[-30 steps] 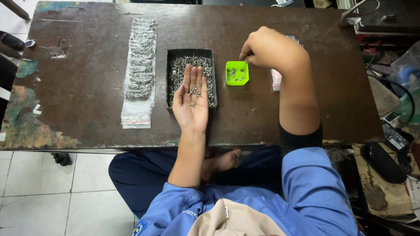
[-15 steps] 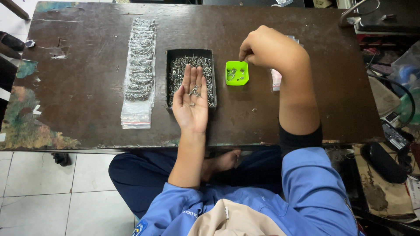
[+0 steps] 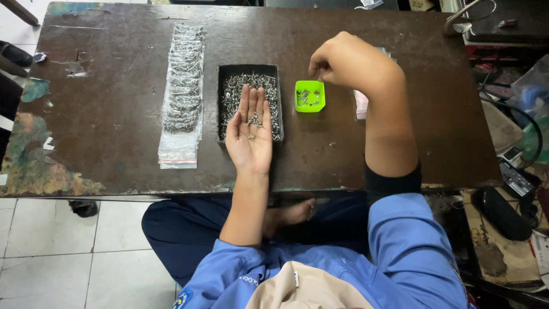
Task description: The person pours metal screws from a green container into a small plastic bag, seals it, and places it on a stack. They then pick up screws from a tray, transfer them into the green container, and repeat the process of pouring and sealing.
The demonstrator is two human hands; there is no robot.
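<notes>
While the left hand lies palm up and flat, fingers extended and together, it rests over the near edge of the black tray and carries a small heap of loose screws on the fingers and upper palm. Nothing is gripped; the screws simply sit on the skin.

Right hand hovers just beyond the green cup, fingers curled inward with tips pinched together. Whether a screw is held between the tips cannot be told: too small and hidden by the knuckles.

Black tray holds a dense bed of small silvery screws. Green cup stands just right of the tray, apart from it, with only a few screws in the bottom. Left of the tray, well apart, a column of clear filled bags lies overlapped on the dark surface. A pinkish packet edge shows under the right forearm.

Handling judgement, screws:
- rigid metal, individually very light, not fragile;
- smooth and round in the shank, so likely to roll off a tilted palm or skid on the surface;
- threads and points tend to tangle in a heap, so one piece may drag others;
- best taken singly by a fingertip pinch across head or shank.

Green cup: light, stiff plastic by the look; probably tips or slides if nudged at the rim.
</notes>
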